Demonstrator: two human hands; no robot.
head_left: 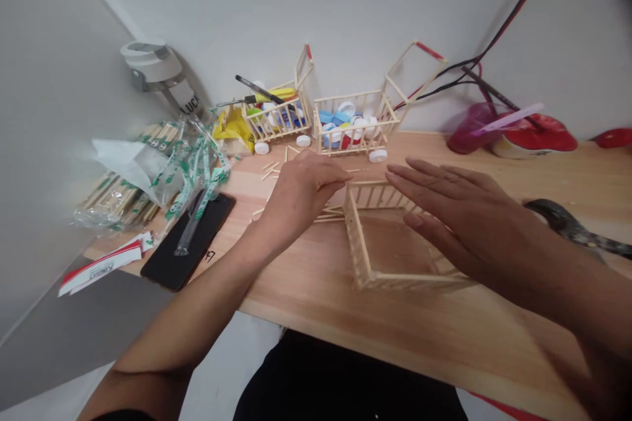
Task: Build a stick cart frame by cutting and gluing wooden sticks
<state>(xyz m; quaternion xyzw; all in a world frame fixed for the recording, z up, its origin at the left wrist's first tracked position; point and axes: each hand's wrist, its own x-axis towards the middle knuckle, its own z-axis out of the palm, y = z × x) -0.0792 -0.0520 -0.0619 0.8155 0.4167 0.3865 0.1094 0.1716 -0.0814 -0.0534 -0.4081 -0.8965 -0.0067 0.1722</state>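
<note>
A wooden-stick basket frame (365, 230) with slatted sides rests on the table before me. My left hand (311, 187) is closed in a pinch at the frame's far left corner; what lies between its fingertips, if anything, is too small to make out. Fingers stretched out and flat, my right hand (454, 210) hovers over the frame's right side and hides part of it. Loose sticks (328, 214) lie under and beside my left hand. Behind stand two little stick carts, the left cart (279, 122) and the right cart (355, 138), both filled with bottle caps.
To the left lie wrapped stick bundles (113, 200), a black phone (165, 256) and a red-white wrapper (108, 266). A bottle (172, 82) leans at the wall. On the right are a pink cup (469, 128), a red-topped tub (538, 135) and a dark-handled tool (563, 223).
</note>
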